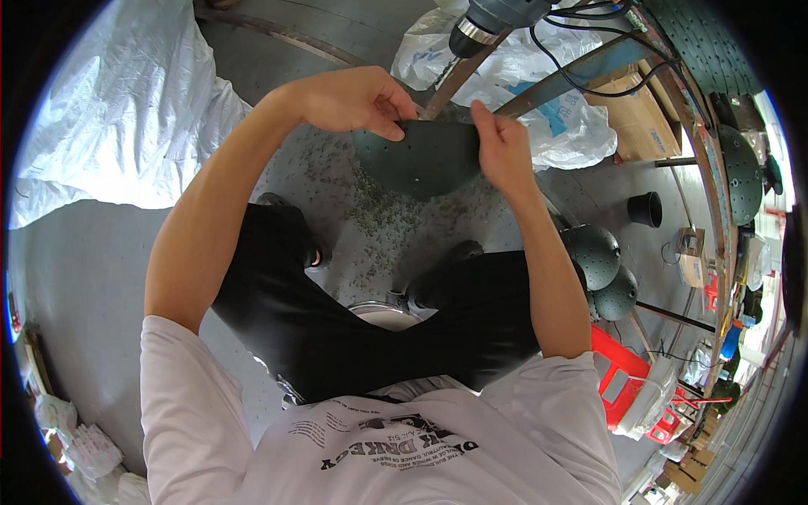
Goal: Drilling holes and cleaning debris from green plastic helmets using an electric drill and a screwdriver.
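Both hands on one dark green shell (429,160), held out in front of the knees, over the floor (109,269). Left hand (362,99) closed in a pinch at the shell's upper left edge, thumb lying on the near face, fingers curled. Right hand (505,151) closed on the right edge, thumb pointing up along it, fingers mostly hidden. Small holes show in the shell, several near its upper left edge, one lower down.

Drill (501,18) above, chuck downward, bit (444,74) slanting toward the shell's top edge; a gap shows between them. Green shavings (379,210) scattered on the floor below.

To the right of the person's right knee: two domes (592,255) full of holes, one partly over the other. Farther right, a black pot (645,209), a carton (635,114) and a red stool (619,370). White sheeting (118,109) heaped at left.
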The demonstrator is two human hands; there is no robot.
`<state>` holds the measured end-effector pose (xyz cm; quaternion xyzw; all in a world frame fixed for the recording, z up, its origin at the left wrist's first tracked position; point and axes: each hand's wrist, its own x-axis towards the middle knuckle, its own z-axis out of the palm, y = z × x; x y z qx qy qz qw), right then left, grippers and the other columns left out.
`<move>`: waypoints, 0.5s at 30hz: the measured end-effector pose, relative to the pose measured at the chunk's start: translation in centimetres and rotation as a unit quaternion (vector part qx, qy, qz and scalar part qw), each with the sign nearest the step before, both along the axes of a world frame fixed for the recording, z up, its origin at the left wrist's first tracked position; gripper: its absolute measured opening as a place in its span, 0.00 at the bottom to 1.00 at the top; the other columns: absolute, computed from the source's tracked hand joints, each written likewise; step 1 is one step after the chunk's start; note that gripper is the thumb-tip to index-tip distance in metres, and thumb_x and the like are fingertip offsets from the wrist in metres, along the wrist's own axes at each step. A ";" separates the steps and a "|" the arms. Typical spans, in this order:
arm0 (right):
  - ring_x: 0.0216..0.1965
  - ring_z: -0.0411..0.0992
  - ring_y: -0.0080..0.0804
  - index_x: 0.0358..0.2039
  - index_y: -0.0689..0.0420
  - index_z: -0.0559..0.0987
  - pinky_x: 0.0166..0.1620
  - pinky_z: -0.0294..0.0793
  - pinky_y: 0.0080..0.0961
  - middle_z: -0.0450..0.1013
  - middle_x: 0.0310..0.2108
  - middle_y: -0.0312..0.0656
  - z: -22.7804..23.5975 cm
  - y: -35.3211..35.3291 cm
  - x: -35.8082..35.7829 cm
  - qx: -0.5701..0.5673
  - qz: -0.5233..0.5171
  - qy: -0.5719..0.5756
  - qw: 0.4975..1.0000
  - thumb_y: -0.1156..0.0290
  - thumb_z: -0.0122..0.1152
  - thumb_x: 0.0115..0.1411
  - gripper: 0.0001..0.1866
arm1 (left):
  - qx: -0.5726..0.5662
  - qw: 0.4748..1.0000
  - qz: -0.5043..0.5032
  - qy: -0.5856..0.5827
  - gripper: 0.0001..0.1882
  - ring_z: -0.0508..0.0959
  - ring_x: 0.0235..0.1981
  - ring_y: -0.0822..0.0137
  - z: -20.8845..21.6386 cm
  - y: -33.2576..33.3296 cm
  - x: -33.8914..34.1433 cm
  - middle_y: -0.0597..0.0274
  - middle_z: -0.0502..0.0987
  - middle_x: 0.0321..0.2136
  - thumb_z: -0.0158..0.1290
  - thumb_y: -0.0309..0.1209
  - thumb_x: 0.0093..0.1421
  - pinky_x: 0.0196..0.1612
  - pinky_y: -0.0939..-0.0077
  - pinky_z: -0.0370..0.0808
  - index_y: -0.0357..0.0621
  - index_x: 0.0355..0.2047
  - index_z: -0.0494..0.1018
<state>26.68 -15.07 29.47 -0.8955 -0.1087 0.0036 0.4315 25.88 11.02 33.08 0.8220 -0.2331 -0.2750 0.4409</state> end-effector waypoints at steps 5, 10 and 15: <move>0.16 0.55 0.28 0.14 0.69 0.65 0.23 0.56 0.36 0.55 0.10 0.45 -0.4 -2.0 1.6 0.081 -0.014 -0.062 0.995 0.53 0.55 0.66 0.33 | -0.092 0.995 -0.005 0.035 0.13 0.77 0.37 0.77 0.3 0.0 -0.8 0.66 0.80 0.32 0.60 0.27 0.58 0.47 0.77 0.73 0.33 0.42 0.77; 0.17 0.52 0.22 0.12 0.65 0.61 0.22 0.50 0.34 0.51 0.11 0.37 0.1 -2.8 1.7 0.144 -0.018 -0.100 0.984 0.53 0.56 0.65 0.33 | -0.067 0.996 -0.009 0.062 0.12 0.77 0.36 0.77 0.9 0.0 -0.7 0.66 0.80 0.32 0.60 0.28 0.58 0.45 0.78 0.72 0.34 0.41 0.77; 0.18 0.52 0.19 0.12 0.63 0.63 0.22 0.51 0.31 0.54 0.12 0.32 1.5 -3.1 1.3 0.153 -0.017 -0.104 0.983 0.56 0.57 0.66 0.31 | -0.090 0.994 0.027 0.048 0.12 0.77 0.36 0.78 1.4 -0.1 -0.9 0.66 0.80 0.33 0.61 0.28 0.58 0.44 0.79 0.73 0.34 0.40 0.77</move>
